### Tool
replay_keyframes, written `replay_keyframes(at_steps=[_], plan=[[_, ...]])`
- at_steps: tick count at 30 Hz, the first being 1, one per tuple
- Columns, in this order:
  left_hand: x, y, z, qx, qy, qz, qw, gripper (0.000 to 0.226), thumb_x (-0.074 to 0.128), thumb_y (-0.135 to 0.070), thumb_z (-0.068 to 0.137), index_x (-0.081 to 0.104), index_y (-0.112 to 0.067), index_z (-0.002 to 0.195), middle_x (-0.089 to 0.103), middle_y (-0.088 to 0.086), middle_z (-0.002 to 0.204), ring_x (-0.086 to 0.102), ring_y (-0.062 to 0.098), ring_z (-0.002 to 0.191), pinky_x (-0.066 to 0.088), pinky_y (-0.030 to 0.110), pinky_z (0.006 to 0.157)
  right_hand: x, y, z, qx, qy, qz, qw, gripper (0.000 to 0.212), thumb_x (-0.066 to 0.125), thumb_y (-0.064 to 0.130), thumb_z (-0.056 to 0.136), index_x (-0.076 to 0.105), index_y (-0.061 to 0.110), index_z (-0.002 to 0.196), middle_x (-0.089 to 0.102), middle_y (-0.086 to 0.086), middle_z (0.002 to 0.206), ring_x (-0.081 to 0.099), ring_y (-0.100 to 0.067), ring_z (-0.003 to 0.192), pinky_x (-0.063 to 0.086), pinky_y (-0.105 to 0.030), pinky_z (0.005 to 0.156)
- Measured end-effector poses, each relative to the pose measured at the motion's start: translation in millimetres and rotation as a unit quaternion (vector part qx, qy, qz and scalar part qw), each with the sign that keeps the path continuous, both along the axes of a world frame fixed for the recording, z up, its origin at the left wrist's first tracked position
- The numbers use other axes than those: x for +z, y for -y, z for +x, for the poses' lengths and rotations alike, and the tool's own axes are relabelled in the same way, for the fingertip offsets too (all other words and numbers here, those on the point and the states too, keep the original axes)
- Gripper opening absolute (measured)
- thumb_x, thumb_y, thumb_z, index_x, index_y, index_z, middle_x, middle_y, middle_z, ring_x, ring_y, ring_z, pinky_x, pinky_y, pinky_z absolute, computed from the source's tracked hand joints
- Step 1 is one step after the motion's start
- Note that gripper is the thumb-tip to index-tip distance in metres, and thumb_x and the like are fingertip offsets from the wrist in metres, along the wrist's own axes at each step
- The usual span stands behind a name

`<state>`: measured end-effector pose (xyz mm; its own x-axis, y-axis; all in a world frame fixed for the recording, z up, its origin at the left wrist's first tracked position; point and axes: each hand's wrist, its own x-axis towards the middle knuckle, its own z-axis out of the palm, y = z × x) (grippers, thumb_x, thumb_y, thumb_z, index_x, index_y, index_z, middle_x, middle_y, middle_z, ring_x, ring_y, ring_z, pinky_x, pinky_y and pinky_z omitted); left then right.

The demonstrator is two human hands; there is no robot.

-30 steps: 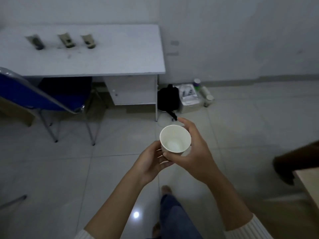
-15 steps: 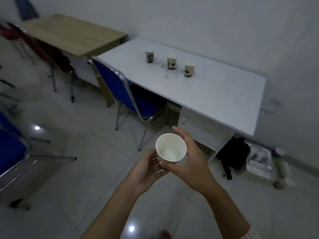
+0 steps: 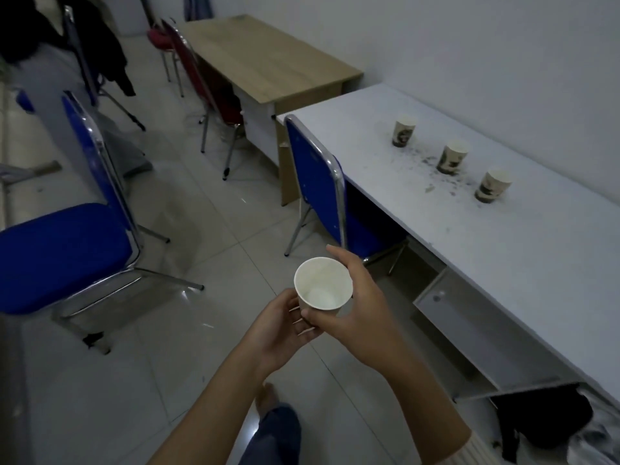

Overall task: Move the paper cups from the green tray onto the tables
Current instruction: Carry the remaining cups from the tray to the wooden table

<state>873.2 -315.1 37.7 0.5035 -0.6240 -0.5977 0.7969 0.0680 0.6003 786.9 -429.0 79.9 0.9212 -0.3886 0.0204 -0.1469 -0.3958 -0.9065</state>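
An empty white paper cup (image 3: 322, 284) is upright in front of me, over the tiled floor. My right hand (image 3: 360, 312) grips its side, thumb across the near wall and fingers round the far wall. My left hand (image 3: 281, 332) cups the cup's base from below with curled fingers. Three printed paper cups (image 3: 404, 130) (image 3: 452, 158) (image 3: 492, 186) stand in a row on the white table (image 3: 503, 236) at the right, near the wall. A wooden table (image 3: 265, 58) stands behind it. No green tray is in view.
A blue chair (image 3: 318, 176) is pushed under the white table's near edge, another blue chair (image 3: 67, 239) stands at the left. Red chairs (image 3: 201, 85) stand by the wooden table. A black bag (image 3: 540, 417) lies on the floor at the lower right. Dark specks litter the white table round the cups.
My view has swung left and nearer: the white table with its three cups has moved to the right side, and the wooden table and more chairs have come into view. Both hands keep the cup.
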Motion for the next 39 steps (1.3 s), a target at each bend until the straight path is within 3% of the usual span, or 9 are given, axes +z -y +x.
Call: replay_keyframes(at_steps=[5,9,11,16,23,27,30,35,39], plan=[[4,-1,94,0.027,0.004,-0.008,1.0,0.031,0.051,-0.024,0.09,0.066,-0.007,0.111,0.069,0.008,0.095,0.065,0.022,0.087,0.054,0.035,0.076,4,4,97,0.021,0.005,0.013,1.0,0.086,0.083,0.031,0.069,0.033,0.038,0.139,0.045,0.025,0.127,0.041,0.005,0.121,0.043,-0.019,0.099],[12,-3,169,0.032,0.015,-0.021,0.999,0.028,0.046,-0.021,0.093,0.062,-0.004,0.109,0.067,0.0,0.061,0.069,0.015,0.065,0.051,0.035,0.077,9,3,173,0.014,0.018,0.025,0.999,0.085,0.083,0.027,0.069,0.034,0.038,0.138,0.045,0.032,0.122,0.041,0.014,0.115,0.04,-0.009,0.09],[13,-3,206,0.043,0.01,-0.021,0.999,0.024,0.044,-0.021,0.095,0.059,-0.004,0.103,0.064,-0.001,0.053,0.068,0.014,0.059,0.05,0.035,0.079,9,4,210,0.009,0.03,0.032,0.999,0.084,0.084,0.025,0.069,0.036,0.036,0.137,0.047,0.031,0.12,0.043,0.014,0.114,0.042,-0.01,0.09],[8,7,292,0.071,-0.009,-0.017,0.997,0.028,0.046,-0.021,0.094,0.058,-0.001,0.111,0.069,0.007,0.071,0.066,0.021,0.074,0.053,0.035,0.077,6,15,299,0.006,0.043,0.037,0.998,0.085,0.085,0.026,0.068,0.037,0.033,0.138,0.048,0.026,0.123,0.046,0.007,0.115,0.045,-0.018,0.095],[6,44,416,0.094,-0.012,-0.014,0.995,0.03,0.045,-0.02,0.094,0.057,-0.001,0.114,0.065,0.011,0.084,0.063,0.023,0.08,0.056,0.033,0.073,-5,53,431,0.023,0.057,0.029,0.998,0.085,0.085,0.023,0.068,0.038,0.031,0.137,0.049,0.021,0.121,0.044,0.011,0.113,0.042,-0.004,0.087],[10,72,488,0.11,-0.024,-0.026,0.993,0.027,0.045,-0.019,0.095,0.056,-0.002,0.112,0.066,0.01,0.082,0.063,0.022,0.082,0.058,0.03,0.066,-1,83,505,0.033,0.07,0.035,0.996,0.084,0.085,0.018,0.067,0.039,0.025,0.137,0.052,0.014,0.122,0.047,0.007,0.113,0.044,-0.007,0.09],[17,96,539,0.115,-0.013,-0.027,0.993,0.024,0.044,-0.017,0.095,0.06,-0.002,0.105,0.068,0.009,0.079,0.064,0.021,0.08,0.058,0.029,0.064,2,106,561,0.035,0.079,0.022,0.996,0.084,0.086,0.018,0.066,0.04,0.024,0.136,0.049,0.021,0.12,0.044,0.015,0.112,0.04,-0.003,0.089],[19,130,624,0.111,-0.001,-0.025,0.994,0.024,0.044,-0.016,0.095,0.063,-0.003,0.101,0.07,0.01,0.08,0.064,0.021,0.081,0.053,0.032,0.079,3,139,650,0.023,0.086,-0.003,0.996,0.084,0.086,0.023,0.067,0.039,0.026,0.136,0.051,0.014,0.123,0.046,0.007,0.115,0.04,-0.002,0.088],[15,157,703,0.089,-0.001,-0.017,0.996,0.023,0.044,-0.016,0.095,0.063,-0.003,0.095,0.069,0.008,0.073,0.063,0.02,0.078,0.053,0.033,0.081,0,164,722,0.007,0.087,-0.008,0.996,0.083,0.086,0.025,0.067,0.039,0.028,0.135,0.05,0.021,0.119,0.047,0.012,0.11,0.04,-0.001,0.085]])
